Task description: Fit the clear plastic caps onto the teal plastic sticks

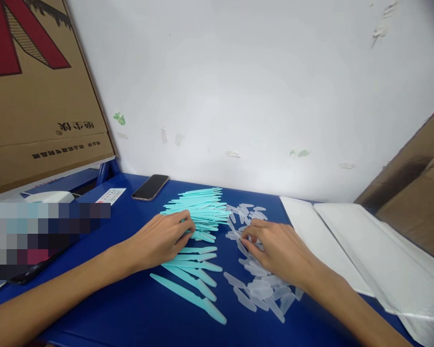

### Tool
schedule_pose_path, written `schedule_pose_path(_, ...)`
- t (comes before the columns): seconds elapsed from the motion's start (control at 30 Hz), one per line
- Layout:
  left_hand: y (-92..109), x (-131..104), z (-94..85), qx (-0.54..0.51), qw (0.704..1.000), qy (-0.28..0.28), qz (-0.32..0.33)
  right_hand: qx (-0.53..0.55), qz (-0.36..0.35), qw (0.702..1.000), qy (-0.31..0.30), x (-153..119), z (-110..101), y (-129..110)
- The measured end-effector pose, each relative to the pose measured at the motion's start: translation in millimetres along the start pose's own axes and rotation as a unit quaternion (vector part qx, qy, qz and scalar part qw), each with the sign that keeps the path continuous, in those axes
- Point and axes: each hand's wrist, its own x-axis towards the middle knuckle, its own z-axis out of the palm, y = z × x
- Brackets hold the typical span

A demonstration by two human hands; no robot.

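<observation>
A heap of turquoise eyebrow razors (198,205) lies in the middle of the blue table, with several more razors (195,274) fanned out in front of it. My left hand (169,238) is at the near left edge of the heap, its fingers curled and pinched on a razor; the fingertips are partly hidden. To the right of the razors, clear plastic blade caps (260,289) are scattered in a loose pile. Thumb and fingers of my right hand (275,243) close on a cap (233,235) among them.
A phone (151,187) lies at the back left, near a card (111,195). White padded sheets or bags (369,250) cover the right side. Cardboard boxes stand at the left (47,106) and right (415,193). A white wall (238,96) rises behind the table.
</observation>
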Motion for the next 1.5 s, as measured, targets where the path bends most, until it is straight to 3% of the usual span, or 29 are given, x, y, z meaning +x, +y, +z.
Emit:
schedule_pose_path(0.3,4.2,-0.5,-3.4,0.010,0.999,-0.030,-0.023,0.049,0.026,0.998,0.023,1.1,-0.5,-2.9)
schedule_pose_path(0.6,2.1,0.0,1.2,0.009,0.999,-0.028,-0.015,0.026,0.012,0.999,0.034,-0.3,1.5,-5.0)
schedule_pose_path(0.93,1.9,1.2,2.3,-0.016,0.999,0.033,0.035,0.020,-0.050,0.987,0.153,0.9,5.1,-2.7)
schedule_pose_path(1.27,3.1,0.7,0.9,-0.090,0.989,0.109,0.038,0.081,-0.051,0.983,0.158,-0.4,10.4,-4.0)
schedule_pose_path(1.5,9.1,-0.9,-0.4,-0.157,0.983,0.087,0.023,0.099,-0.061,0.977,0.180,0.2,10.2,-5.4)
